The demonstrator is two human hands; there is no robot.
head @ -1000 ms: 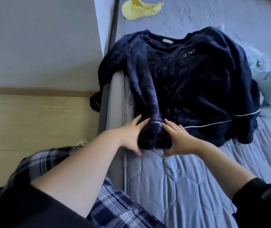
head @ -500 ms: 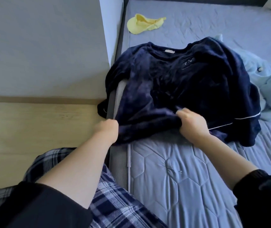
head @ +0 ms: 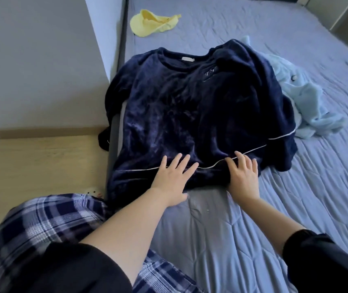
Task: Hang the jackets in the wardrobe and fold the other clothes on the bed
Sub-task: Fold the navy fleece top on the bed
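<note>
**Both hands flat on the navy fleece top's hem**
We lay the navy fleece top [head: 190,115] spread out on the quilted blue bed [head: 221,240]. Our left hand [head: 172,174] and right hand [head: 243,176] rest on it with straight fingers, grasping nothing. Beyond the top lies a yellow cap [head: 152,23], to its right a light blue garment [head: 308,106], and to its left a grey wall [head: 37,60] and a wooden floor [head: 42,161].

The bed [head: 253,240], quilted and lilac-blue, fills the view from 12 round to 6 o'clock. A navy velour top [head: 190,113] lies spread flat at the centre, one sleeve hanging over the bed's edge at 9 o'clock. A yellow garment [head: 152,24] lies crumpled at 12 o'clock. A pale blue fleece garment [head: 308,111] lies bunched between 2 and 3 o'clock, touching the top.
</note>
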